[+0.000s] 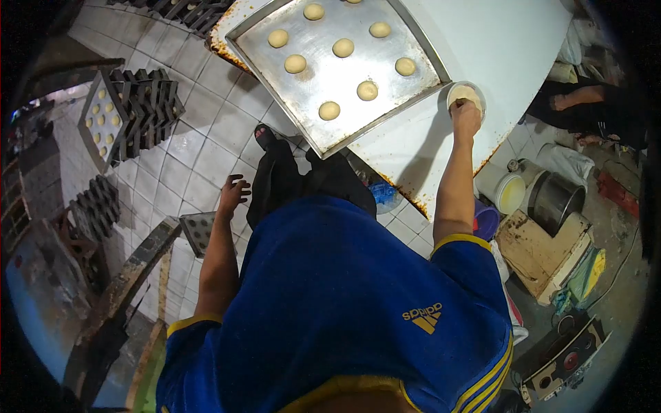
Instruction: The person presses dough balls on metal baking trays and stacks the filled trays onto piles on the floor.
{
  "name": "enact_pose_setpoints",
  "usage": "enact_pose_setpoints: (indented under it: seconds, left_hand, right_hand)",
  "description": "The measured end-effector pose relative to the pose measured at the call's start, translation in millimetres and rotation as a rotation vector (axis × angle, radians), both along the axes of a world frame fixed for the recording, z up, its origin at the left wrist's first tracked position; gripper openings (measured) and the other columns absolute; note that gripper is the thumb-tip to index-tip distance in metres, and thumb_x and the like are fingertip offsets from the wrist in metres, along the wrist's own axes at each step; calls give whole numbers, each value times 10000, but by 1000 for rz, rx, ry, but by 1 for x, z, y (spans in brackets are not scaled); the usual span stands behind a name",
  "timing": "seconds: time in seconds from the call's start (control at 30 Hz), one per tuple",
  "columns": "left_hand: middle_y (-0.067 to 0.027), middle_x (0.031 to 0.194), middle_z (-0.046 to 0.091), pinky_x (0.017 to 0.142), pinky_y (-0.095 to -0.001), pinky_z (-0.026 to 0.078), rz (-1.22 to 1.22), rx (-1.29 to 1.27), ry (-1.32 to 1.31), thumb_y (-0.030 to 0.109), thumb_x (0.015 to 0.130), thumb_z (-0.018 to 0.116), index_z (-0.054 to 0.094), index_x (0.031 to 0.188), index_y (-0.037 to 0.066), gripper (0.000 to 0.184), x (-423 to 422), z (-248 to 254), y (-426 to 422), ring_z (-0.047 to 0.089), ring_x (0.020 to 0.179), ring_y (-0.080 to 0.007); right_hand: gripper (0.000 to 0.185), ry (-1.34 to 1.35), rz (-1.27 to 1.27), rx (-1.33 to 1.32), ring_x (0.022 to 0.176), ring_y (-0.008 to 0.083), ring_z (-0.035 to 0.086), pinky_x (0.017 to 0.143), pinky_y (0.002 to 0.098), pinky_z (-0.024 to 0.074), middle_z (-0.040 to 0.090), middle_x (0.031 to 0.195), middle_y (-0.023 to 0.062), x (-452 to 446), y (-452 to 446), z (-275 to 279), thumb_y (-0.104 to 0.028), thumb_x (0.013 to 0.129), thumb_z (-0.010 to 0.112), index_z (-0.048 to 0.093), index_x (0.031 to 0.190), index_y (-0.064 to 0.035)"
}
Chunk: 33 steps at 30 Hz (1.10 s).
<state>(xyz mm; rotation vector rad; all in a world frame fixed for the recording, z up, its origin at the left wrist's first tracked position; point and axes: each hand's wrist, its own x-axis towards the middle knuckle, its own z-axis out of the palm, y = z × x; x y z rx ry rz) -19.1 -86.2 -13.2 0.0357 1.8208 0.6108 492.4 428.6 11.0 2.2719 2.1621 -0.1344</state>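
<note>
My right hand (466, 113) reaches into a small round bowl (483, 95) holding a pale, powdery or grainy content. Its fingers are bunched together and point down into the bowl; what they pinch is hidden. Just left of the bowl lies a large square metal baking tray (330, 141), overhanging the table's edge. Several round dough balls sit spaced out on it, among them a dough ball (368, 90) near the tray's right side. My left hand (235, 193) hangs low beside my leg, with nothing in it and its fingers apart.
The white table (403, 148) has rusty edges. Stacked trays (148, 103) stand on the tiled floor at left, with dough balls on the top one. To the right are a white bucket (511, 194), a metal pot (556, 203) and another person's arm (578, 97).
</note>
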Motion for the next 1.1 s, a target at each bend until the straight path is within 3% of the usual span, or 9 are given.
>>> enact_pose_setpoints:
  seconds: [0.13, 0.27, 0.33, 0.53, 0.6, 0.67, 0.73, 0.97, 1.1]
  left_hand:
    - [-139, 1141, 703, 777, -397, 558, 30, -18, 2, 263, 997, 582, 499, 1384, 98, 428, 0, 0, -9, 709, 959, -244]
    - [-144, 1207, 702, 804, -434, 566, 32, -5, -11, 277, 1036, 568, 483, 1396, 119, 403, -1, -6, -24, 709, 990, -266]
    - [-144, 1199, 702, 806, -437, 565, 45, -16, -13, 268, 1032, 567, 485, 1393, 115, 401, 0, -12, -30, 707, 982, -264]
    - [-123, 1128, 703, 760, -377, 549, 80, -24, -18, 249, 1006, 572, 498, 1381, 91, 414, 8, -5, -25, 694, 933, -219]
    - [-122, 1128, 702, 763, -381, 547, 66, -16, -6, 249, 1005, 572, 495, 1384, 91, 417, 9, 3, -18, 693, 933, -221]
    - [-120, 1127, 700, 766, -385, 544, 54, -7, 8, 249, 1005, 572, 493, 1387, 90, 421, 8, 6, -16, 693, 934, -223]
    - [-121, 1127, 699, 772, -394, 545, 63, 18, 11, 252, 1003, 575, 487, 1396, 91, 434, 5, 7, -17, 693, 935, -226]
    - [-125, 1116, 705, 765, -385, 552, 77, 25, 9, 265, 999, 576, 491, 1392, 95, 436, -1, 2, -29, 699, 941, -231]
    - [-132, 1136, 703, 765, -378, 554, 54, -5, 8, 258, 1002, 573, 492, 1391, 94, 429, 2, 3, -29, 700, 950, -231]
  right_hand:
    - [290, 63, -12, -40, 906, 356, 754, 849, 430, 587, 776, 979, 171, 9, 4, 2, -338, 856, 735, 821, 1046, -137]
    - [401, 487, -33, -4, 934, 289, 758, 860, 362, 566, 780, 1028, 190, 6, -6, 8, -349, 883, 759, 790, 1105, -16]
    - [353, 969, 17, -70, 890, 192, 729, 846, 324, 552, 788, 998, 136, -18, -26, 9, -295, 925, 758, 784, 1108, 5]
    - [247, 1110, 218, -400, 806, 108, 657, 763, 281, 522, 777, 927, 75, -151, -117, 33, -208, 942, 736, 792, 1062, 1]
    - [237, 1102, 290, -496, 805, 134, 678, 756, 319, 543, 778, 921, 85, -190, -139, 49, -226, 927, 751, 799, 1050, -29]
    - [247, 942, 419, -461, 855, 267, 716, 786, 361, 549, 760, 934, 170, -213, -149, 37, -241, 930, 734, 788, 1052, -33]
    - [213, 793, 682, -172, 862, 330, 678, 796, 424, 535, 744, 914, 165, -226, -154, 15, -218, 918, 730, 777, 1007, -30]
    - [175, 507, 887, 22, 853, 315, 617, 780, 431, 499, 686, 860, 128, -235, -168, 1, -226, 923, 707, 754, 970, -65]
    - [350, 378, 897, 21, 988, 287, 586, 842, 424, 475, 650, 1109, 110, -230, -197, 21, -330, 961, 658, 689, 1215, -91]
